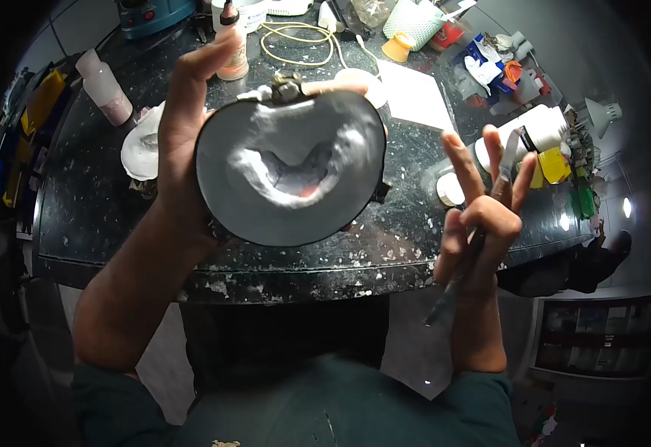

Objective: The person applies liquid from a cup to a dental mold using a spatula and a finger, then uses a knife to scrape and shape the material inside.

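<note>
My left hand (pixel 187 134) is wrapped round the side of a denture flask half (pixel 225 212), raised above the bench and tilted towards me. Smooth grey-white plaster fills it, with a whitish horseshoe-shaped ridge and a small reddish spot in the hollow. In my right hand (pixel 485 216), a slim spatula-like tool (pixel 510 153) is pinched between thumb and index finger. Its flat, greyish end points up past the spread fingers, while the thin other end points down. The tool stays apart from the flask.
Another plaster-filled piece (pixel 140 153) lies behind my left forearm. Around it stand a pinkish-white bottle (pixel 105 89) and a dropper-topped bottle (pixel 234 59). A white sheet (pixel 416 97), a coiled cable (pixel 295 33), a large white bottle (pixel 541 128) and a small white-capped jar (pixel 450 190) are farther right.
</note>
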Action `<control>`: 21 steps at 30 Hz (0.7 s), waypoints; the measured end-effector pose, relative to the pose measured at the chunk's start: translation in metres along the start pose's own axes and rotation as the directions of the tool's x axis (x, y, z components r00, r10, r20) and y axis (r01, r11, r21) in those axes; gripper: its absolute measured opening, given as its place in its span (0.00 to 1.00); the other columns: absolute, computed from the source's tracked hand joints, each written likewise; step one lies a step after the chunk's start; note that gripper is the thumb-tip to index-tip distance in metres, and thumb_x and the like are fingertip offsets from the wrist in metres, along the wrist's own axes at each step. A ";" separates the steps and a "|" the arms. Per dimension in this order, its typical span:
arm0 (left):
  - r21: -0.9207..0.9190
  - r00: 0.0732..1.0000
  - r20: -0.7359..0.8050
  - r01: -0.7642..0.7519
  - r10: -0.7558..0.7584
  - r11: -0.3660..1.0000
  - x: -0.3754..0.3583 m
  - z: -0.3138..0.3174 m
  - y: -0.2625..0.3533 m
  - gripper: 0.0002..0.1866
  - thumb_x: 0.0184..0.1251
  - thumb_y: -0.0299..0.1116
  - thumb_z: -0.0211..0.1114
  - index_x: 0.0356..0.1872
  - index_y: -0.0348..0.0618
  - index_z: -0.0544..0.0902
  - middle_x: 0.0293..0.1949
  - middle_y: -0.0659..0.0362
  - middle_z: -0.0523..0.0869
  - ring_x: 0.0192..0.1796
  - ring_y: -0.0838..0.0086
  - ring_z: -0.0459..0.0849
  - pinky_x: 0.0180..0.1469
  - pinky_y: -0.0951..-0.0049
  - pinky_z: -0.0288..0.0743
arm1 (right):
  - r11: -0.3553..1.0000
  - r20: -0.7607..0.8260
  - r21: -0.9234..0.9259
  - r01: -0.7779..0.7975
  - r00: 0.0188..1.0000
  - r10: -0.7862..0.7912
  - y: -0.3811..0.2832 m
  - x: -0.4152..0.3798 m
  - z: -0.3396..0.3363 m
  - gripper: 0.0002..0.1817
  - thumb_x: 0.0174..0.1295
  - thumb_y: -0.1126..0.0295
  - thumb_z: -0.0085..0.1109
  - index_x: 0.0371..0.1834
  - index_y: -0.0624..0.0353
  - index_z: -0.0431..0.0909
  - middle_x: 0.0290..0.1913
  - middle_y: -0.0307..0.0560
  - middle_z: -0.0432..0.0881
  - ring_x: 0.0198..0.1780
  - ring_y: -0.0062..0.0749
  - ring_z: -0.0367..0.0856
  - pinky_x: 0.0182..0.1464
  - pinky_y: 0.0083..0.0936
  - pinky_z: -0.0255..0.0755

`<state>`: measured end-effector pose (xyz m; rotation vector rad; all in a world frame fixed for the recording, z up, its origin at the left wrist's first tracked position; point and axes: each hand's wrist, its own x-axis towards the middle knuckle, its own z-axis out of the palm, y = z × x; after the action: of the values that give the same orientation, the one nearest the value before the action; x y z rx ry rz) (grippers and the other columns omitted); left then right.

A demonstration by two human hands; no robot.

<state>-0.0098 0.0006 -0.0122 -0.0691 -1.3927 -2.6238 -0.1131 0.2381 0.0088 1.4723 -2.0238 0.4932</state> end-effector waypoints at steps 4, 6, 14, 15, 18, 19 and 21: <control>0.046 0.998 0.012 -0.054 0.053 0.997 0.002 0.000 0.003 0.54 0.69 0.72 0.42 0.75 0.24 0.60 0.55 0.37 0.84 0.54 0.56 0.88 0.59 0.61 0.83 | 0.981 -0.038 0.075 0.179 0.984 -0.177 -0.002 0.022 0.019 0.03 0.75 0.73 0.41 0.45 0.54 0.58 0.65 0.65 0.80 0.80 0.59 0.60 0.80 0.60 0.21; 0.068 0.996 0.014 -0.087 0.086 0.994 0.002 -0.001 0.004 0.54 0.70 0.72 0.42 0.74 0.24 0.60 0.55 0.38 0.84 0.54 0.56 0.89 0.59 0.61 0.83 | 0.978 -0.005 0.085 0.191 0.982 -0.191 -0.004 0.025 0.027 0.03 0.74 0.74 0.43 0.44 0.54 0.60 0.65 0.61 0.81 0.79 0.57 0.63 0.80 0.60 0.23; 0.144 0.976 -0.088 -0.185 0.199 0.972 0.000 -0.001 0.006 0.52 0.71 0.70 0.43 0.73 0.23 0.63 0.55 0.39 0.85 0.54 0.59 0.89 0.59 0.63 0.84 | 0.816 -0.256 0.543 -0.199 0.886 0.386 -0.002 -0.007 0.002 0.40 0.79 0.37 0.30 0.63 0.68 0.70 0.45 0.48 0.84 0.36 0.22 0.74 0.44 0.20 0.70; 0.149 0.973 -0.097 -0.193 0.209 0.970 0.000 -0.001 0.006 0.51 0.71 0.70 0.43 0.72 0.23 0.63 0.55 0.39 0.85 0.54 0.59 0.89 0.59 0.63 0.84 | 0.757 -0.228 0.611 -0.232 0.865 0.448 0.001 -0.007 -0.003 0.44 0.78 0.35 0.25 0.64 0.71 0.70 0.45 0.49 0.83 0.34 0.19 0.71 0.35 0.15 0.66; 0.432 0.945 -0.068 -0.260 0.318 0.864 0.000 -0.001 0.000 0.51 0.71 0.72 0.41 0.69 0.25 0.67 0.58 0.38 0.83 0.55 0.60 0.89 0.59 0.65 0.84 | 0.583 -0.161 0.801 -0.135 0.889 0.428 -0.003 0.010 -0.002 0.30 0.79 0.50 0.47 0.62 0.71 0.74 0.38 0.48 0.83 0.32 0.21 0.76 0.35 0.17 0.71; 0.500 0.905 -0.088 -0.321 0.415 0.805 0.002 0.000 -0.001 0.51 0.71 0.72 0.41 0.68 0.25 0.69 0.57 0.38 0.83 0.55 0.60 0.89 0.59 0.65 0.84 | 0.520 -0.085 0.841 -0.149 0.913 0.399 -0.008 0.015 -0.001 0.25 0.78 0.57 0.54 0.61 0.72 0.74 0.36 0.47 0.83 0.31 0.22 0.78 0.34 0.17 0.72; 0.448 0.924 -0.118 -0.277 0.363 0.850 0.000 0.004 0.001 0.51 0.70 0.72 0.41 0.67 0.26 0.71 0.55 0.40 0.84 0.54 0.63 0.89 0.57 0.67 0.84 | 0.354 -0.041 0.927 -0.122 0.906 0.420 -0.015 0.020 0.003 0.17 0.72 0.69 0.63 0.56 0.71 0.78 0.36 0.47 0.86 0.30 0.24 0.80 0.36 0.19 0.74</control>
<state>-0.0096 0.0037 -0.0094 0.0157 -1.6762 -1.9535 -0.1041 0.2162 0.0186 1.4173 -1.7731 2.1442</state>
